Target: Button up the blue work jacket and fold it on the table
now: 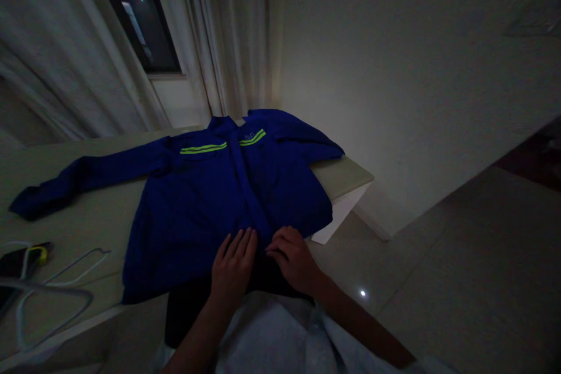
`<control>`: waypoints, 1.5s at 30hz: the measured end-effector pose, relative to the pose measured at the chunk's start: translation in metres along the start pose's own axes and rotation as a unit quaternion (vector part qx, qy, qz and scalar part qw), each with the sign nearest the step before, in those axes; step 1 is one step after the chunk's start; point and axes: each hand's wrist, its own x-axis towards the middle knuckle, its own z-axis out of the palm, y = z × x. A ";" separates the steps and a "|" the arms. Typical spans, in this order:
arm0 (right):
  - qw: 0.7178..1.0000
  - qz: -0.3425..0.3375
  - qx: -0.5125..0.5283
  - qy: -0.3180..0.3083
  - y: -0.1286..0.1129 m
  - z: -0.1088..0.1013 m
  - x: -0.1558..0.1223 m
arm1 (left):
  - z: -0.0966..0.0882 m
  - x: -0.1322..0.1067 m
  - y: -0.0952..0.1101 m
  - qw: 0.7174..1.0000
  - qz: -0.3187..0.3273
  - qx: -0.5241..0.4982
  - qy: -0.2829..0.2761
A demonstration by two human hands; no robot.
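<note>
A dark blue jacket [205,198] with neon green chest stripes lies spread face up on a pale table [87,216], one sleeve stretched out to the left. My left hand [232,266] rests flat on the jacket's lower front near the hem, fingers stretched out together. My right hand [293,257] sits just to the right of it, fingers curled down onto the fabric beside the centre placket. Whether those fingers pinch the cloth is not clear.
Wire clothes hangers [52,286] and a dark object with a yellow part [26,257] lie at the table's left front. Curtains [219,29] and a dark window [135,6] stand behind. The table's right corner [350,178] meets the tiled floor [438,280].
</note>
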 end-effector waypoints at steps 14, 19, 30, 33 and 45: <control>0.996 0.002 0.043 0.072 0.005 0.019 -0.016 | -0.014 0.007 -0.017 0.994 0.083 -0.054 0.041; 0.994 0.024 0.069 0.087 0.002 0.014 -0.014 | -0.018 0.017 -0.025 0.998 0.038 -0.030 0.049; 0.989 0.005 0.086 0.119 0.007 0.025 -0.022 | -0.026 -0.005 -0.007 0.984 0.009 -0.173 0.044; 0.990 -0.004 0.070 0.125 0.010 0.027 -0.024 | -0.021 -0.005 -0.009 0.986 0.011 -0.161 0.033; 0.993 -0.026 0.063 0.099 0.008 0.032 -0.025 | -0.020 0.005 -0.006 0.988 0.012 -0.155 0.001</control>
